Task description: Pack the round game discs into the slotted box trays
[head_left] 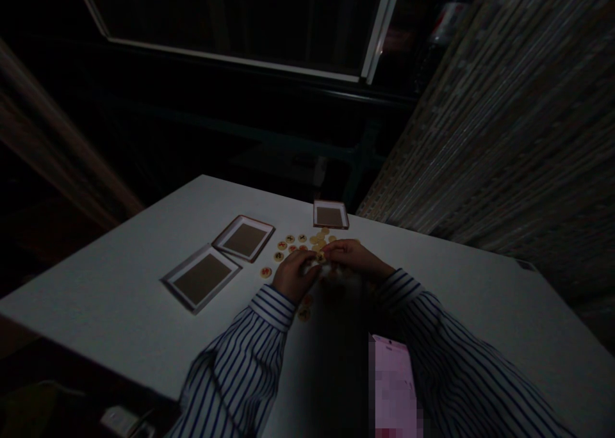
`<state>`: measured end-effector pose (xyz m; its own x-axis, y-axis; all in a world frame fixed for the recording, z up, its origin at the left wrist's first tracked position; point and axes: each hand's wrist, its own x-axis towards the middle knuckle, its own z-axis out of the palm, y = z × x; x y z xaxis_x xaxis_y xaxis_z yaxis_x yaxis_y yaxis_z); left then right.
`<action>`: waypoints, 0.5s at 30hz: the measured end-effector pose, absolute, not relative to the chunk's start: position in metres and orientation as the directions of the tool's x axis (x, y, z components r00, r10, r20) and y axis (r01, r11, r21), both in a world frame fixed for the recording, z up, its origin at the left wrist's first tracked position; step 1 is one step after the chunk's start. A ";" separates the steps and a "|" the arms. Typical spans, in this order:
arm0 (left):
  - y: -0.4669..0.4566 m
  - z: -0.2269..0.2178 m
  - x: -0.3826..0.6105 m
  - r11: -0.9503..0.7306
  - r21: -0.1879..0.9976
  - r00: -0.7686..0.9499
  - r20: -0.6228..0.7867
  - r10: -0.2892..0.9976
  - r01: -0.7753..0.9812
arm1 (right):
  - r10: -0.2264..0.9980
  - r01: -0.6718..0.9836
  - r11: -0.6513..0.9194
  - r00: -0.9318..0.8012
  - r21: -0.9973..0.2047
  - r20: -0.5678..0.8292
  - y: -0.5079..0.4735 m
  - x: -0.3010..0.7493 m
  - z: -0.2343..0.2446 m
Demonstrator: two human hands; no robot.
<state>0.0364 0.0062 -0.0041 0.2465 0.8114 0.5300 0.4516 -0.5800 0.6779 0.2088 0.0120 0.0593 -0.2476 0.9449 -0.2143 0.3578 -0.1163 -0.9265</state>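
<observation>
Over the white table, my left hand [294, 275] is curled, its thumb and forefinger reaching to a round xiangqi piece [320, 257] with a dark character. From the other side, my right hand [354, 255] pinches the same piece, so both sets of fingertips meet around it. Several xiangqi pieces with red or dark characters, one of them a red-marked piece [266, 272], lie left of my left hand. Beyond the fingers is a cluster of plain-faced pieces [318, 238]. Near my left wrist lies a dark-marked piece [304, 313]. Shadow hides what is under my hands.
Two shallow box halves, a lid [202, 278] and a tray [244, 238], lie at the left. A smaller open box [331, 214] stands by the far edge of the white table [120, 284]. A lit phone [394, 387] lies in front. A bead curtain [461, 137] hangs at the right.
</observation>
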 end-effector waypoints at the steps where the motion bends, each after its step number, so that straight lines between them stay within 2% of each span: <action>1: 0.006 -0.004 0.036 -0.583 0.677 0.241 0.537 0.809 0.450 | 0.943 0.359 -0.112 -0.256 -0.927 -0.213 0.011 0.209 0.060; 8: 0.006 0.000 0.036 -0.582 0.679 0.222 0.546 0.808 0.448 | 0.928 0.394 -0.110 -0.288 -0.912 -0.236 0.008 0.207 0.061; 12: 0.006 0.000 0.036 -0.561 0.713 0.224 0.518 0.825 0.421 | 0.944 0.359 -0.044 -0.290 -0.932 -0.156 0.009 0.208 0.057; 15: 0.006 0.000 0.036 -0.483 0.803 0.208 0.436 0.875 0.350 | 0.947 0.319 0.013 -0.307 -0.948 -0.090 0.012 0.208 0.053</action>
<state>0.0360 0.0056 0.0003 0.2078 0.8754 0.4365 0.3497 -0.4832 0.8026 0.2081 0.0118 0.0528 -0.3072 0.9474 -0.0898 0.3187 0.0135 -0.9478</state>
